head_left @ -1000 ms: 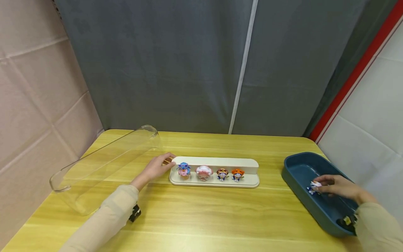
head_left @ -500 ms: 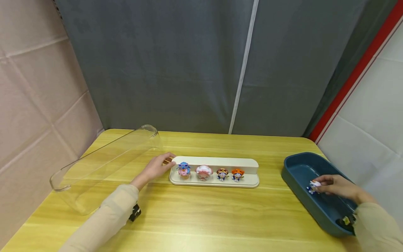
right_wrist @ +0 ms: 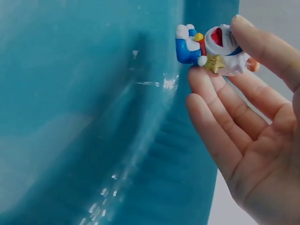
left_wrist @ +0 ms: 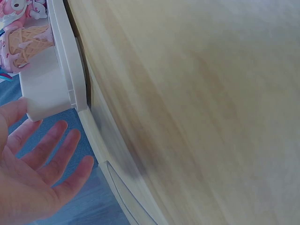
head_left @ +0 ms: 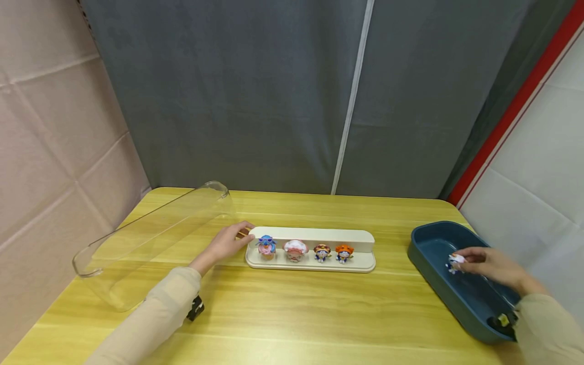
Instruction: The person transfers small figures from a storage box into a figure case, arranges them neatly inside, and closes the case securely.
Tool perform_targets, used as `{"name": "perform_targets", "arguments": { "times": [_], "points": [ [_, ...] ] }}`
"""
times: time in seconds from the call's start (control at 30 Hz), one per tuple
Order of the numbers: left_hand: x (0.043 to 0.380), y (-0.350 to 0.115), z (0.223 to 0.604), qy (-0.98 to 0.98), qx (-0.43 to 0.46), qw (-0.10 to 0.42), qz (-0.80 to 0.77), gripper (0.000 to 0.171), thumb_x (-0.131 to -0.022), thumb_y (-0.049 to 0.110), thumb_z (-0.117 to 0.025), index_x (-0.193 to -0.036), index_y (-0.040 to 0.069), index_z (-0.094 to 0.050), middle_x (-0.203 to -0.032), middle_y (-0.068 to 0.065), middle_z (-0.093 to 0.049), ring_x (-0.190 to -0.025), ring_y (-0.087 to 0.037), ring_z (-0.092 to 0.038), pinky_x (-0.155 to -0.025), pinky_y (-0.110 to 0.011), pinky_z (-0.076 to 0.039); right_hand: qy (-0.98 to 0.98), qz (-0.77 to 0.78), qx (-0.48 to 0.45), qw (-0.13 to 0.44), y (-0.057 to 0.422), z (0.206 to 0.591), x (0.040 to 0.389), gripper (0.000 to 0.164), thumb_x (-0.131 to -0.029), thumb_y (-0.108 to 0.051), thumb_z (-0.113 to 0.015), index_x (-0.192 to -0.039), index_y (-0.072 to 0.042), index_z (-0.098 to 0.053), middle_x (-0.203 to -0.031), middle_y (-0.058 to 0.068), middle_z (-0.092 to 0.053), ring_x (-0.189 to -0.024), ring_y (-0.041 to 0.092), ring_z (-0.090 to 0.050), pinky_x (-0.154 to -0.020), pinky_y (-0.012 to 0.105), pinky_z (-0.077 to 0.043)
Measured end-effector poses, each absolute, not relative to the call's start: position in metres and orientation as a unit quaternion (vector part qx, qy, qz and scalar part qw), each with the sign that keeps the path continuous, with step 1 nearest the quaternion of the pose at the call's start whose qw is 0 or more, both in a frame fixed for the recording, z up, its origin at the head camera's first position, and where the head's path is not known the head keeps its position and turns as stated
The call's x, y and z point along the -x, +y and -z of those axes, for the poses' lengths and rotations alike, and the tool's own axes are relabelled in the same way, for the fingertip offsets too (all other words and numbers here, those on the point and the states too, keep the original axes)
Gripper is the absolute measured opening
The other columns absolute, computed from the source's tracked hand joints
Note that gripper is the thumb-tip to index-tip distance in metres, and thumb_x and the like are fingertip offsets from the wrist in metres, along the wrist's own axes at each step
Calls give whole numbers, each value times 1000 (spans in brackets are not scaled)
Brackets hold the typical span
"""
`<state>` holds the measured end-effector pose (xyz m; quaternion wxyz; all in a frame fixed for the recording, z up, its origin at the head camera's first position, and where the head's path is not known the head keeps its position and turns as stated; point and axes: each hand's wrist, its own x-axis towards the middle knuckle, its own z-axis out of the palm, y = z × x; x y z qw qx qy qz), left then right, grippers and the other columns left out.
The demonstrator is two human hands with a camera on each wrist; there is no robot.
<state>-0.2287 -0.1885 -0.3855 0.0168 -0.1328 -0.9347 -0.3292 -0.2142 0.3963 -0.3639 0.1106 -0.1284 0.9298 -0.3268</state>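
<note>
Nearest the viewer on the right, the right hand (head_left: 490, 266) sits over the dark blue tray (head_left: 433, 268) at the table's (head_left: 292, 314) right edge. It pinches a small blue-and-white cat figurine (head_left: 454, 262) between thumb and fingertips; the right wrist view shows the toy (right_wrist: 213, 49) clear of the tray floor, its head toward the thumb. The figurine is at the hand's left tip, on the side facing the display base, and this hand is far nearer to it than the other. No other toy shows in the tray, though the forearm hides part of it.

To the left, the left hand (head_left: 225, 243) lies relaxed with straight fingers, its fingertips at the left end of the cream display base (head_left: 365, 243). In the left wrist view the open palm (left_wrist: 33, 183) holds nothing, and whether it touches the base end (left_wrist: 44, 93) I cannot tell.

The base runs left to right across the table, well apart from the tray. Four figurines stand on it in a row: a blue one (head_left: 266, 246) at the left, a pink-and-white one (head_left: 295, 250), a dark-capped one (head_left: 322, 252) and an orange-capped one (head_left: 344, 252). The right stretch of the base is bare.

Farther left, one clear plastic cover (head_left: 150, 243) lies on its side, running diagonally toward the back corner.
</note>
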Motion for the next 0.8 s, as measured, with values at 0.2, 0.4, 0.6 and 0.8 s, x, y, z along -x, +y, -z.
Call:
{"name": "perform_targets", "arguments": {
  "times": [0.2, 0.4, 0.6, 0.8],
  "points": [
    [228, -189, 386, -935, 129, 16, 329, 26, -88, 20, -54, -111, 6, -56, -100, -11, -59, -91, -27, -56, -79, -41, -45, 937, 310, 138, 77, 395, 358, 213, 41, -86, -19, -58, -112, 11, -51, -92, 7, -59, -73, 4, -53, -61, 23, -47],
    [228, -188, 386, -936, 128, 16, 328, 26, -89, 20, -54, -111, 7, -56, -100, -11, -59, -91, -27, -56, -79, -41, -45, 943, 299, 137, 58, 388, 348, 212, 42, -86, -24, -59, -115, 5, -53, -93, 6, -61, -76, 3, -54, -62, 22, -47],
    [228, -188, 386, -936, 129, 14, 327, 27, -89, 20, -54, -112, 7, -56, -101, -11, -59, -92, -27, -55, -79, -42, -44, 943, 295, 153, 32, 380, 338, 210, 40, -85, -22, -60, -114, 4, -54, -90, 5, -61, -74, 4, -56, -61, 21, -47],
    [229, -189, 386, -935, 131, 15, 330, 27, -89, 20, -54, -112, 7, -55, -100, -11, -59, -92, -27, -55, -79, -42, -44, 947, 280, 155, 17, 374, 325, 208, 41, -84, -23, -61, -115, 3, -54, -91, 5, -60, -73, 5, -56, -60, 21, -46]
  ]
}}
